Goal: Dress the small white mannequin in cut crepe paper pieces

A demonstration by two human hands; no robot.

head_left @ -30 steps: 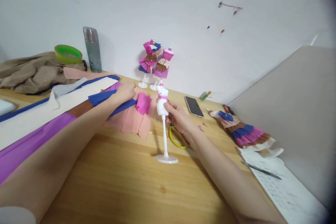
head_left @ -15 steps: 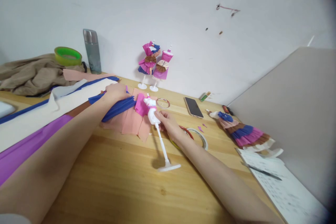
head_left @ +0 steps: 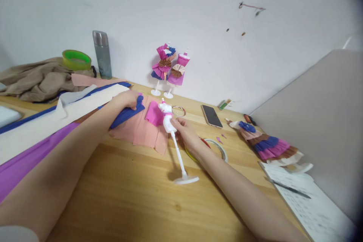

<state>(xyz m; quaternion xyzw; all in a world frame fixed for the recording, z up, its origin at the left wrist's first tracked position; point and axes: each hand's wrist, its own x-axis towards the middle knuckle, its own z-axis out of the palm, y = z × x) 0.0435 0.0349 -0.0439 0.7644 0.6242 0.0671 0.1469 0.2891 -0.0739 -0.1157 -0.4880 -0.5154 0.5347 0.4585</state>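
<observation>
My right hand (head_left: 185, 133) is closed around the torso of a small white dress-form mannequin (head_left: 168, 124) with a pink band at its bust. The mannequin leans, its stand and flat base (head_left: 186, 179) toward me. My left hand (head_left: 129, 100) is closed on a piece of blue crepe paper (head_left: 127, 116), its fingertips partly hidden. Under the blue piece lie peach crepe paper sheets (head_left: 144, 132). A pink piece (head_left: 154, 114) rests on them beside the mannequin.
Long crepe strips, including a cream one (head_left: 82, 107) and a purple one (head_left: 36, 149), cover the left. Two dressed mannequins (head_left: 165, 64) stand by the wall near a bottle (head_left: 102, 56). Rightward are tape rolls (head_left: 224, 154), a phone (head_left: 211, 116), a ruffled doll dress (head_left: 266, 144) and a written-on sheet (head_left: 300, 206).
My left hand has drawn the blue paper together, baring more of the peach sheets. My right hand keeps holding the mannequin. The whole view has shifted slightly.
</observation>
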